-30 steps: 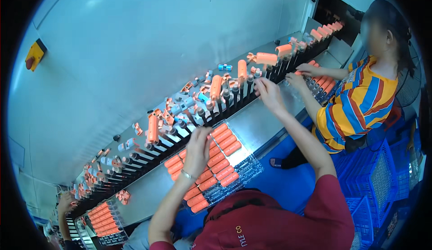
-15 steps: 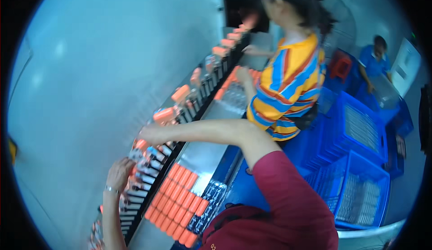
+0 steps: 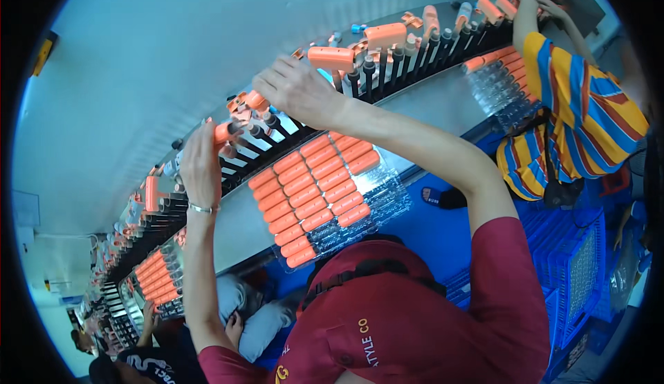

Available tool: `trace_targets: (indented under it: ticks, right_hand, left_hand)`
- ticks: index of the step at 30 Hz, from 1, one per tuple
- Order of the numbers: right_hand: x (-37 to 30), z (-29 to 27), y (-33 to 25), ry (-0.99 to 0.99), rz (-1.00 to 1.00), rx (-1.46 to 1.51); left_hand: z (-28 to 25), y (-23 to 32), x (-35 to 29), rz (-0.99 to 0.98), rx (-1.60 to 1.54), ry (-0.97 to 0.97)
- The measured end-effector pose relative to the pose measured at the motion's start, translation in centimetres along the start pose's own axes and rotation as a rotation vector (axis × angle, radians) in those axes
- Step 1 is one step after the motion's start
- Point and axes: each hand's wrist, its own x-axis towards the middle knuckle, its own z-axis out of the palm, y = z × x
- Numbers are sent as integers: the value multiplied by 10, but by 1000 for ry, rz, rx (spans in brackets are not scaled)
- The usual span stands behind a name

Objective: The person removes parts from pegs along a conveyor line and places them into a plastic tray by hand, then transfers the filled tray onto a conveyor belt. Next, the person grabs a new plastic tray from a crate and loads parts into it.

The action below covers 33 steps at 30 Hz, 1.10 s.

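My left hand, with a metal band at its wrist, is closed at the fingertips on an orange tube-shaped part beside a row of upright black posts. To its right my right hand bends over the same row, fingers curled around an orange piece; its fingertips are partly hidden. Right of that hand, an orange tube-shaped part and a second orange part sit on posts. In front of me lies a clear plastic tray, with several rows of orange tubes in it.
At right a co-worker in a striped shirt reaches to the row, near another part-filled tray. More people sit at lower left by a tray of orange tubes. Blue crates stand stacked at right.
The view has swung, so the post row now runs across the upper part and the tray sits centrally. My hands remain at the row; the co-worker appears farther right, both arms raised.
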Motion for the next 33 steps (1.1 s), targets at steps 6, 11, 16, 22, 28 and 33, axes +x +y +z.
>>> trace_targets:
  ticks: [6,11,16,22,28,33]
  right_hand:
    - [-65,-49,-49,-20,189,329]
    - [-195,-64,-41,-359,343,424]
    - [-256,-37,-41,-412,367,282]
    - [-239,-43,-10,-214,660,342]
    - [-192,-78,99,257,1171,430]
    - [-148,-85,183,311,789,-170]
  left_hand:
    - [-6,87,-119,-84,-476,-133]
    - [17,144,-184,-110,-544,-392]
    - [44,156,-199,-133,-473,-420]
    - [58,162,-202,-291,-680,-382]
    - [49,167,-200,-401,-770,-346]
    - [42,162,-207,-432,-723,-252]
